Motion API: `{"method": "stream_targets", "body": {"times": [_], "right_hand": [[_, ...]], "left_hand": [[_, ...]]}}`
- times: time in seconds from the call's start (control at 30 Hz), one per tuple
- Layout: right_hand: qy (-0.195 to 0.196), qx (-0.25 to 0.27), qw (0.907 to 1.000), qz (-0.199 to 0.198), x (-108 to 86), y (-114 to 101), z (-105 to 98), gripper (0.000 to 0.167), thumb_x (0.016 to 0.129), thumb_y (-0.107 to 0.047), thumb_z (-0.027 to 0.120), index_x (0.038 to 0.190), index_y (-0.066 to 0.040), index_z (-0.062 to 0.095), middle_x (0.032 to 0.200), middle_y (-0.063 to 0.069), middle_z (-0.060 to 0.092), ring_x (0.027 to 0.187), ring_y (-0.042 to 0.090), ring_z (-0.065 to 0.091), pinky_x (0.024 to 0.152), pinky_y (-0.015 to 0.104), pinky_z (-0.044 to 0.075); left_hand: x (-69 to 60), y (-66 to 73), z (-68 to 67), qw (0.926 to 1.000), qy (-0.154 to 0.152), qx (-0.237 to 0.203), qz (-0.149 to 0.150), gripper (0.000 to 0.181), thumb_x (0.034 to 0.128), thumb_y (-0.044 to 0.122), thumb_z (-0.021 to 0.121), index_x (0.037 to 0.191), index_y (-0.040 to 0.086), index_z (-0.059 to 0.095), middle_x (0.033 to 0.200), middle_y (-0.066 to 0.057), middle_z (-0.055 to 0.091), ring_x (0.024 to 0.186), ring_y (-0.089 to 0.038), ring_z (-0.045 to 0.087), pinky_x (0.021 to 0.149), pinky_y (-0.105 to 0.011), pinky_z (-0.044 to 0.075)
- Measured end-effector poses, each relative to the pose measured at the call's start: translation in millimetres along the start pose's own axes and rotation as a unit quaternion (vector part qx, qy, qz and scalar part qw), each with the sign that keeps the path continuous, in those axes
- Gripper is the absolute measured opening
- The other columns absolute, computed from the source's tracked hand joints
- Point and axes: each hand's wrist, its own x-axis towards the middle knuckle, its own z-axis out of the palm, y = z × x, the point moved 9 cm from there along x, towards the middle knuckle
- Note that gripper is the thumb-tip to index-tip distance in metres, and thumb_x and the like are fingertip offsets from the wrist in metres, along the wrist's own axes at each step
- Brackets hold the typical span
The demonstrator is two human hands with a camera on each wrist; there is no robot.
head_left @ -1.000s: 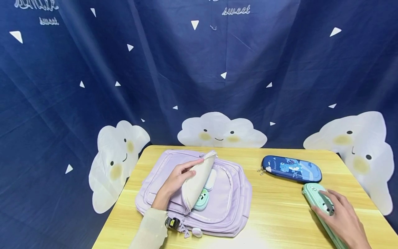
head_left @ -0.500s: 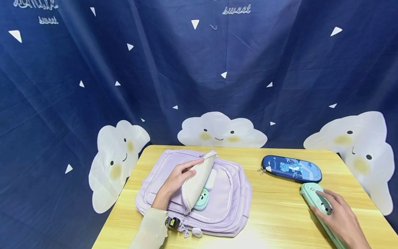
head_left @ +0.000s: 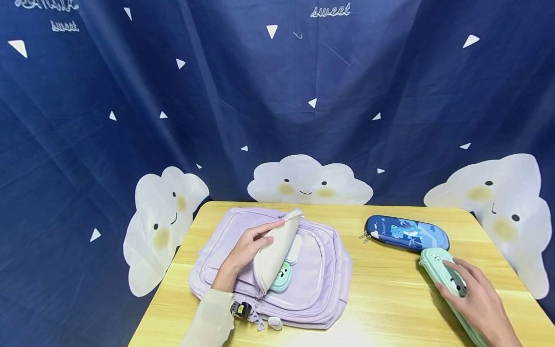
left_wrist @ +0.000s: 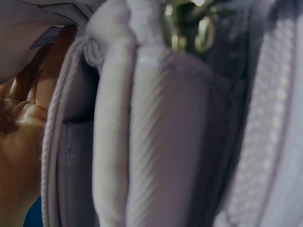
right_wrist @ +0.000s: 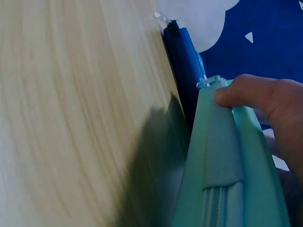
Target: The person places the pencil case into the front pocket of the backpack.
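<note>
A lilac backpack (head_left: 334,270) lies on the table, its front pocket flap (head_left: 277,255) folded back so the cream lining shows. My left hand (head_left: 244,253) holds this flap, thumb against the lining; its other fingers are partly hidden. In the left wrist view, my palm (left_wrist: 23,123) appears beside the lilac fabric. Inside the pocket opening sit a small green panda case (head_left: 282,278) and a white rounded item (head_left: 295,249), both partly covered. On the right, my right hand (head_left: 481,294) grips a mint-green panda pencil case (head_left: 435,264), thumb on its zipped side (right_wrist: 220,137).
Behind the green case lies a navy dinosaur pencil case (head_left: 405,233), close to its far end. Zip pulls (head_left: 260,322) hang at the backpack's near edge. A wooden table (head_left: 381,289) carries everything, with a dark blue cloud-print curtain (head_left: 277,96) behind it.
My right hand and the mint-green pencil case have shifted slightly forward, so the case's far end overlaps the navy one in the head view. My left hand stays on the flap.
</note>
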Motion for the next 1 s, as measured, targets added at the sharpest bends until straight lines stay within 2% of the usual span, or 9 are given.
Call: {"method": "stream_targets", "body": {"times": [0.2,0.27,0.33,0.43,0.53,0.73,0.87,0.9,1.0], "right_hand": [[0.024,0.051,0.9967,-0.058,0.7,-24,4,0.059,0.089,-0.019,0.086,0.141,-0.002,0.064,0.15,0.031,0.053,0.131,0.058,0.048,0.099,0.079,0.038],[0.029,0.056,0.995,-0.078,1.9,-34,6,0.061,0.087,-0.018,0.088,0.143,-0.006,0.065,0.151,0.026,0.055,0.131,0.054,0.051,0.117,0.061,0.041],[0.033,0.057,0.9926,-0.102,4.3,-44,8,0.063,0.086,-0.018,0.09,0.144,-0.01,0.066,0.151,0.021,0.057,0.132,0.047,0.052,0.126,0.032,0.033],[0.043,0.055,0.9875,-0.141,8.5,-59,10,0.067,0.081,-0.016,0.094,0.142,-0.014,0.068,0.15,0.017,0.06,0.134,0.035,0.053,0.11,0.0,0.012],[0.043,0.056,0.9821,-0.175,12.1,-73,13,0.068,0.077,-0.014,0.095,0.14,-0.014,0.07,0.149,0.017,0.061,0.136,0.026,0.052,0.11,-0.002,0.008],[0.026,0.057,0.9731,-0.222,19.9,-99,23,0.066,0.075,-0.015,0.096,0.136,-0.014,0.072,0.148,0.016,0.062,0.129,0.041,0.055,0.114,-0.001,0.007],[0.009,0.06,0.9692,-0.239,23.0,-114,33,0.065,0.076,-0.016,0.096,0.137,-0.016,0.073,0.149,0.013,0.063,0.129,0.042,0.057,0.114,-0.002,0.008],[0.005,0.057,0.9694,-0.239,23.4,-117,36,0.065,0.077,-0.017,0.096,0.137,-0.017,0.073,0.149,0.012,0.063,0.13,0.041,0.058,0.113,-0.002,0.009],[-0.007,0.046,0.9702,-0.238,24.7,-125,44,0.064,0.079,-0.021,0.095,0.139,-0.021,0.072,0.151,0.009,0.063,0.132,0.037,0.059,0.113,0.008,0.028]], "left_hand": [[0.3,-0.1,-0.4,1.0,0.001,0.001,-0.005,0.048,0.1035,0.002,0.058,0.152,0.002,0.063,0.16,-0.016,0.059,0.144,-0.001,0.052,0.11,-0.018,0.046],[0.6,-0.5,-0.4,1.0,0.002,0.0,-0.007,0.049,0.1035,0.002,0.058,0.152,0.002,0.063,0.16,-0.016,0.059,0.144,-0.001,0.052,0.11,-0.018,0.046],[0.7,-0.5,-0.1,1.0,0.001,-0.001,-0.007,0.049,0.1036,0.002,0.058,0.152,0.002,0.063,0.161,-0.016,0.058,0.143,-0.001,0.053,0.109,-0.018,0.047],[0.5,0.1,0.2,1.0,0.0,-0.004,-0.006,0.049,0.1035,0.003,0.058,0.152,0.001,0.062,0.161,-0.018,0.058,0.141,-0.001,0.054,0.108,-0.018,0.047],[0.3,0.2,0.1,1.0,-0.001,-0.005,-0.005,0.049,0.1035,0.002,0.058,0.152,0.001,0.062,0.161,-0.018,0.058,0.142,-0.001,0.053,0.109,-0.018,0.047],[0.5,0.7,-0.6,1.0,0.001,-0.001,-0.003,0.048,0.1035,0.002,0.057,0.152,0.001,0.063,0.16,-0.017,0.058,0.145,-0.001,0.051,0.112,-0.017,0.045],[0.3,1.1,-0.3,1.0,0.001,0.002,-0.004,0.049,0.1034,0.002,0.058,0.152,0.001,0.062,0.16,-0.018,0.058,0.142,0.0,0.053,0.109,-0.018,0.047],[0.2,1.0,-0.2,1.0,0.001,0.003,-0.005,0.049,0.1034,0.002,0.058,0.152,0.001,0.062,0.16,-0.018,0.059,0.141,0.0,0.054,0.109,-0.018,0.047],[-0.3,0.3,0.3,0.9999,0.002,0.006,-0.009,0.049,0.1034,0.002,0.058,0.152,0.002,0.063,0.16,-0.017,0.059,0.137,0.0,0.055,0.106,-0.018,0.048]]}}
